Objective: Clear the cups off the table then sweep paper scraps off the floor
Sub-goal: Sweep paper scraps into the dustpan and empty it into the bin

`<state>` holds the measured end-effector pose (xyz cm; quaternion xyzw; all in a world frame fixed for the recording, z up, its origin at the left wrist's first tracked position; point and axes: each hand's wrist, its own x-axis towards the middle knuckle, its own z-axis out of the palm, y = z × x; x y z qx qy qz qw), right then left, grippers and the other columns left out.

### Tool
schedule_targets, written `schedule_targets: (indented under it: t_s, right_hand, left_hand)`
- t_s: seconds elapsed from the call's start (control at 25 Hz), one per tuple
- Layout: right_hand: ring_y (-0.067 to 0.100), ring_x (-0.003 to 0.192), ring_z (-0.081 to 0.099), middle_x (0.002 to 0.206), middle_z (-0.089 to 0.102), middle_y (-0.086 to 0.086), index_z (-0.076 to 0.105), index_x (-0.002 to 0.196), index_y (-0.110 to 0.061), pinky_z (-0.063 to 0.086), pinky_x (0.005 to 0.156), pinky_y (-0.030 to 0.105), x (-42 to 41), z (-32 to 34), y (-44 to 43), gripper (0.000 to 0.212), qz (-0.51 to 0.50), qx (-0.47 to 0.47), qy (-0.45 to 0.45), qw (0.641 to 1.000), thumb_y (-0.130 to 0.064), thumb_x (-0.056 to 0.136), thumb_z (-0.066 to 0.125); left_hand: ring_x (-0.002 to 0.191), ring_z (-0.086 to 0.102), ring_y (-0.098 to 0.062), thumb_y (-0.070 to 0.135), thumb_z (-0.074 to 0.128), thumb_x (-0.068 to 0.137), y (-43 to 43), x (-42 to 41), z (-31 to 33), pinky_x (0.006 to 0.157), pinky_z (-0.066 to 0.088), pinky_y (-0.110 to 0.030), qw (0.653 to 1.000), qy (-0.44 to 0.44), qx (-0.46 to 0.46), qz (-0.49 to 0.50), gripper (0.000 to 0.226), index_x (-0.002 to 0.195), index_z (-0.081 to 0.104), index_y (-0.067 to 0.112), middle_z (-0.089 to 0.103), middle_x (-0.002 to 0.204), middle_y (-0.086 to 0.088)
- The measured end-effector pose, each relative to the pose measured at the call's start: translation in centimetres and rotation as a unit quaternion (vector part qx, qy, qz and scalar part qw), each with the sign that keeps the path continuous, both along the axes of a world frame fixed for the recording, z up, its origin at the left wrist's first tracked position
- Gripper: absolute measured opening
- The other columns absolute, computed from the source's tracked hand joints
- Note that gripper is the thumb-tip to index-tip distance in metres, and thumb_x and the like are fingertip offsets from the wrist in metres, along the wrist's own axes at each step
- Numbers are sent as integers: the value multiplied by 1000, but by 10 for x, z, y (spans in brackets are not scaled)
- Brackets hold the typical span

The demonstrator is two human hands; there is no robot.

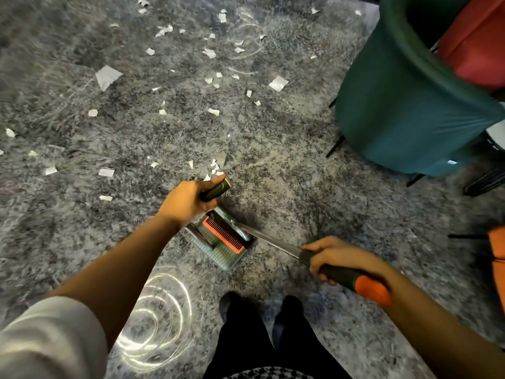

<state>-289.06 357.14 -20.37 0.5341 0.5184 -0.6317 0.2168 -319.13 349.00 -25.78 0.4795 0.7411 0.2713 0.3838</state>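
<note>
Several white paper scraps (pixel 108 76) lie scattered over the speckled grey floor (pixel 287 165), mostly ahead and to the left. My left hand (pixel 188 199) grips the dark top of an upright dustpan handle (pixel 216 190). The grey dustpan (pixel 221 240) with an orange comb strip stands on the floor just below that hand. My right hand (pixel 337 255) grips the dark-and-orange broom handle (pixel 352 279), whose metal shaft runs down to the dustpan. No cups are in view.
A teal chair (pixel 404 105) on thin black legs stands at the right, a red seat (pixel 475 42) behind it. An orange object (pixel 498 258) shows at the right edge. My feet (pixel 262 310) are just behind the dustpan.
</note>
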Motion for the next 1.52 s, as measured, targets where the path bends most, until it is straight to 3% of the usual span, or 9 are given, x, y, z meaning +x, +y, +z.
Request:
schedule_targets:
  t_s: [0.08, 0.24, 0.56, 0.72, 0.88, 1.04, 1.24, 1.4, 1.52]
  right_hand:
    - [11, 34, 49, 49, 54, 8, 55, 117, 9, 38, 34, 16, 0, 9, 7, 35, -50, -14, 12, 999, 13, 83, 49]
    - [12, 33, 47, 56, 50, 13, 50, 117, 20, 37, 33, 17, -18, 16, 22, 36, -30, 31, 15, 999, 13, 82, 48]
    - [15, 27, 47, 59, 53, 15, 29, 146, -8, 37, 30, 16, -122, -9, 128, 71, -7, 119, 23, 993, 15, 82, 50]
    - [15, 27, 48, 67, 52, 17, 33, 142, -2, 37, 31, 17, -183, -19, 204, 66, -13, 128, 60, 990, 17, 81, 50]
    - [17, 25, 44, 51, 48, 15, 46, 124, 8, 35, 31, 17, -246, -39, 269, 49, 58, 133, 54, 988, 17, 77, 51]
    - [14, 25, 47, 48, 51, 14, 52, 82, 2, 36, 33, 17, -278, -71, 289, 10, 137, 142, 25, 980, 12, 78, 53]
    - [21, 36, 50, 75, 55, 20, 37, 140, -7, 40, 33, 19, -265, -120, 268, 61, 171, 98, -37, 980, 16, 84, 43]
    - [17, 40, 48, 114, 55, 18, 22, 149, -13, 37, 30, 19, -239, -132, 231, 75, 243, 147, -81, 956, 9, 84, 53]
    - [18, 40, 51, 118, 54, 16, 19, 150, -12, 42, 33, 23, -234, -126, 211, 82, 283, 151, -88, 943, 15, 79, 52]
  left_hand:
    - [99, 63, -12, 6, 69, 82, -6, -2, -1, 92, 51, -38, 1000, -12, -3, 9, 57, 131, 54, 30, 61, 127, 0]
    - [70, 61, 3, 17, 71, 83, -23, -13, -4, 58, 44, -15, 995, 80, 7, 58, 55, 132, 52, 35, 68, 111, 5]
    - [86, 42, 22, 9, 73, 80, -34, -52, -11, 60, 35, 0, 958, 80, 93, 259, 54, 131, 56, 19, 72, 103, -13]
    - [69, 33, 35, 12, 74, 79, -2, -66, -15, 60, 35, 4, 952, 81, 85, 283, 58, 131, 54, 29, 55, 105, 36]
    - [89, 52, 20, 13, 74, 80, 39, -86, -12, 59, 41, -4, 940, 130, 43, 314, 60, 131, 52, 34, 71, 98, -3]
    - [95, 61, -5, 17, 72, 81, 59, -104, -7, 70, 51, -29, 944, 131, 7, 303, 59, 133, 51, 35, 72, 106, 3]
    - [95, 60, -5, 14, 73, 80, 57, -112, -6, 66, 42, -19, 938, 135, 13, 319, 57, 131, 54, 30, 73, 91, -1]
    - [95, 67, -15, 20, 70, 82, 58, -117, -2, 74, 54, -36, 941, 136, -22, 311, 56, 133, 52, 36, 73, 104, 0]
    - [79, 67, -12, 19, 69, 83, 54, -122, -2, 64, 48, -29, 942, 133, -30, 307, 56, 132, 52, 38, 73, 95, 0]
